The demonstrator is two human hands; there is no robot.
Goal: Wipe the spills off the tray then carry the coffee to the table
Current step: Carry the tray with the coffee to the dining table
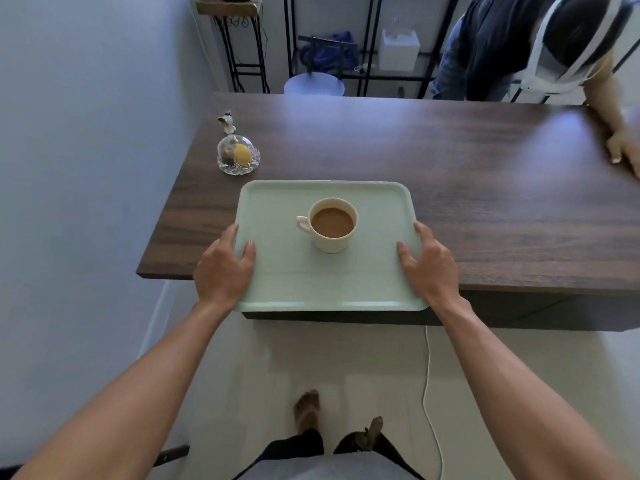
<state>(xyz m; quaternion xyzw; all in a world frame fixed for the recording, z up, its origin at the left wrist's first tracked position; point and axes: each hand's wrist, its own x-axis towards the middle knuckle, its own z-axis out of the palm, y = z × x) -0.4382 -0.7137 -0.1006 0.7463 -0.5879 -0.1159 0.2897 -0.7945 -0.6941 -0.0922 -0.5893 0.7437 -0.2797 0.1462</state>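
grip: both hands are clasping the pale green tray [346,282] by its short sides; the left hand [223,268] is curling over the nine o'clock edge with its thumb lying on the tray floor, and the right hand [429,265] is doing the same at three o'clock.
tray: it is lying on the dark wooden table [485,188], with its six o'clock edge jutting past the table's near edge; its surface is looking clean, with no spill showing.
coffee: the cream cup [332,225] is standing upright near the tray's middle, a little toward twelve o'clock, well apart from both hands; it is holding milky brown coffee close to the brim, and its handle is pointing to nine o'clock.
glass dish: a small domed glass dish [238,156] with something yellow inside is sitting on the table at eleven o'clock from the tray, near it but not touching.
figurine: a tiny figurine [227,122] is standing just beyond the dish, at twelve o'clock from it.
other person: someone is leaning in at two o'clock, resting a hand [625,150] on the far right of the table.
floor: a white cable [427,386] is trailing down at five o'clock.
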